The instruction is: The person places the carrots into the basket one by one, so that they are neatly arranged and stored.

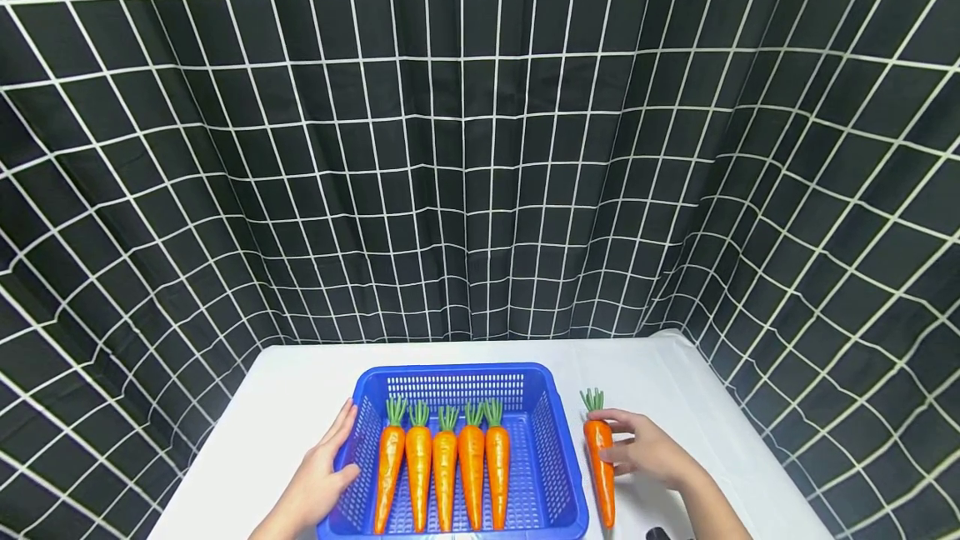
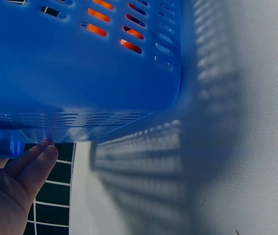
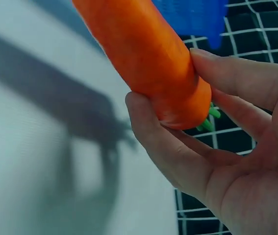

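My right hand pinches an orange carrot with green stalks between thumb and fingers, just right of the blue plastic basket. In the right wrist view the carrot's thick end lies between the fingertips, and its shadow falls on the table apart from it. Several carrots lie side by side in the basket, stalks toward the far wall. My left hand rests against the basket's left side with fingers extended. In the left wrist view, those fingers touch the outer slotted wall.
The basket stands on a white table. A black curtain with white grid lines surrounds the table at the back and both sides. A small dark object, only partly in view, lies at the bottom edge near the right forearm.
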Motion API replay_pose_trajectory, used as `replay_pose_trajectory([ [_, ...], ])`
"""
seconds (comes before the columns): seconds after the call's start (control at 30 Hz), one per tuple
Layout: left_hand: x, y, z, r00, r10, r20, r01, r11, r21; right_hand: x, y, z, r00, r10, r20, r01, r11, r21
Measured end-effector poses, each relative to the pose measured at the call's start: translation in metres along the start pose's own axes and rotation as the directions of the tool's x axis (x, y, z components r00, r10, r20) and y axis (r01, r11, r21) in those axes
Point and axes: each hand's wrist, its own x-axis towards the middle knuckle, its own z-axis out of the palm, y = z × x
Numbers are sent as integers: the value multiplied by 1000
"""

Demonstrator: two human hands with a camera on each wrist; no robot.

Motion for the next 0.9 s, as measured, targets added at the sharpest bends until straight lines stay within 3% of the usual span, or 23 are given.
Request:
replay_pose_trajectory([
  [0.47, 0, 5, -2, 1000, 26, -14, -26, 1000, -8, 3, -56, -17, 985, -71, -155, 59, 995, -81],
  [0.73, 1, 5, -1, 1000, 19, 0, -19, 999, -36, 13, -77, -7, 984, -102, -143, 94, 994, -59],
  [0.9, 2, 4, 0, 1000, -17, 13, 18, 1000, -9, 21, -89, 8, 988, -143, -65, 142, 990, -16],
])
